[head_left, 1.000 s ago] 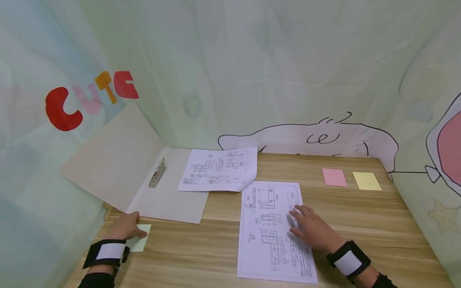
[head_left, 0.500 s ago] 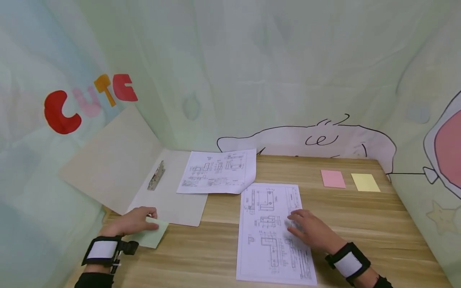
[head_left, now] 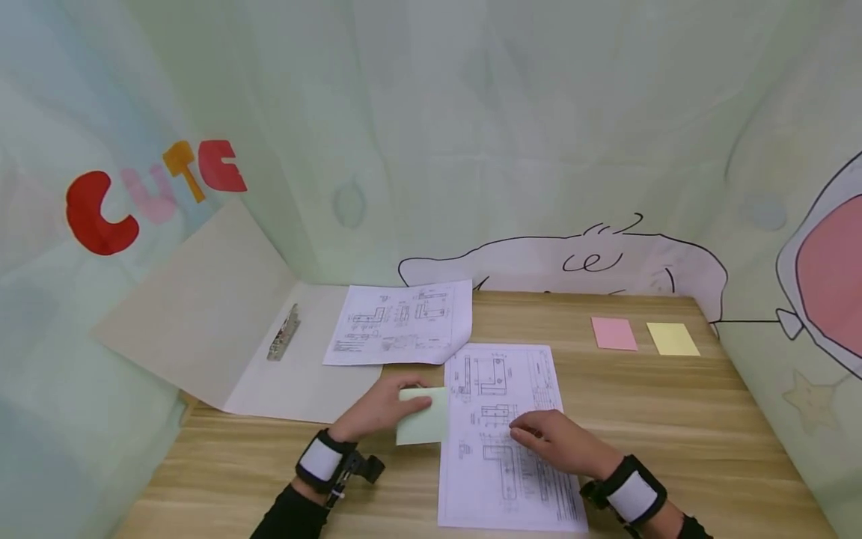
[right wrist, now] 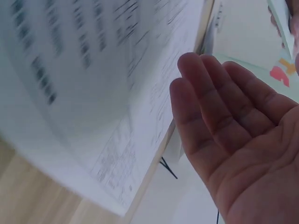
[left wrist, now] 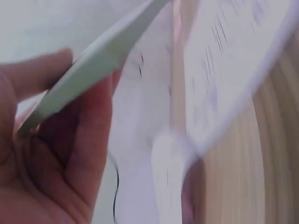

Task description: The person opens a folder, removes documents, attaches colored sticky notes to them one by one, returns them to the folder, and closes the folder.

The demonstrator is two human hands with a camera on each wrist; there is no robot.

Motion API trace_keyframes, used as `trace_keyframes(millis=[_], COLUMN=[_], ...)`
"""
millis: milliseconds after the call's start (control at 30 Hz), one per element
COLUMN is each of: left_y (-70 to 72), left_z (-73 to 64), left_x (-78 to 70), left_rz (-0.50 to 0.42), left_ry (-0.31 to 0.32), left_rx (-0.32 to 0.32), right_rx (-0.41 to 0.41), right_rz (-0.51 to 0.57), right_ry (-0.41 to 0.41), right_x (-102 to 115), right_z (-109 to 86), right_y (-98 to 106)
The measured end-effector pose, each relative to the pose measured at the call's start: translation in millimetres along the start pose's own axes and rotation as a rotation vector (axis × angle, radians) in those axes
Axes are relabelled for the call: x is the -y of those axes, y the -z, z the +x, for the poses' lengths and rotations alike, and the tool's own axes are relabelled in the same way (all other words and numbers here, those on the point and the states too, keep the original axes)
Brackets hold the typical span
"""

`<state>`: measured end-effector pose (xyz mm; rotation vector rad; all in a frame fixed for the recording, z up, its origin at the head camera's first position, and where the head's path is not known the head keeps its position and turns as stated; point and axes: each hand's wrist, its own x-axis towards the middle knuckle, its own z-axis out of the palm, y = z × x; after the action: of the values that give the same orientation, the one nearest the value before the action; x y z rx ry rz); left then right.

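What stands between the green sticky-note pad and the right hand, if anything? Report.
Nothing visible: between the green sticky-note pad in the left hand and the right hand, only the technical drawing lies below.

Matt paper on the green pad [head_left: 426, 427], smooth paper on the 2 printed sheets [head_left: 501, 505]! Glinting metal on the clip [head_left: 284, 334], matt card for the folder [head_left: 202, 314], wood grain across the tabletop [head_left: 646, 419]!

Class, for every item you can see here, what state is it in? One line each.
Folder: open, cover raised
Metal clip: no drawing under it
Rear drawing: partly on the folder, corner curled
Front drawing: lying flat
Green paper: held
Left hand: pinching the green paper
Right hand: holding nothing
Pink note: flat
Yellow note: flat
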<state>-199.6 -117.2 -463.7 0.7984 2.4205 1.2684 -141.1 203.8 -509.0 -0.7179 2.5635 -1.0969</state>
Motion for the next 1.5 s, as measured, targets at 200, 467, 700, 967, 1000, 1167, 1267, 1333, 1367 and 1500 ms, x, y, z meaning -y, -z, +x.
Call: trace_keyframes(millis=[200, 467, 700, 967, 1000, 1167, 1267, 1333, 1367, 1500], left_y=[-35.5, -64.7, -75.8, -82.3, -82.4, -83.2, -84.4, -85.5, -85.9, -85.2], left_z=[32.4, 55.8, 60.9, 57.1, 56.0, 52.4, 51.1, 50.5, 50.1, 49.4], left_x=[-24.2, -33.5, -42.2, -50.6, -51.2, -51.3, -50.4, -49.2, -48.8, -45.1], left_rz=[-0.075, -0.130, -0.007, 0.656, 0.697, 0.754, 0.737, 0.730, 0.724, 0.688], left_ry=[-0.060, -0.092, -0.119, -0.466, -0.484, -0.480, -0.470, -0.470, -0.473, -0.485], left_rx=[-0.019, -0.048, -0.093, -0.187, -0.164, -0.063, -0.032, -0.020, -0.017, 0.000], right_rx=[0.034, 0.062, 0.067, -0.068, -0.078, -0.079, -0.078, -0.083, -0.083, -0.081], right_rz=[0.182, 0.482, 0.680, 0.675, 0.668, 0.644, 0.624, 0.611, 0.607, 0.604], right_ry=[0.035, -0.007, -0.029, -0.092, -0.093, -0.106, -0.123, -0.133, -0.137, -0.138], right_x=[7, 11, 10, 9, 9, 8, 6, 4, 4, 2], right_z=[2.8, 1.3, -1.2, -1.8, -1.8, -1.9, -1.7, -1.3, -1.2, -0.6], right_y=[-3, -2, 0, 2, 2, 2, 0, -2, -2, -4])
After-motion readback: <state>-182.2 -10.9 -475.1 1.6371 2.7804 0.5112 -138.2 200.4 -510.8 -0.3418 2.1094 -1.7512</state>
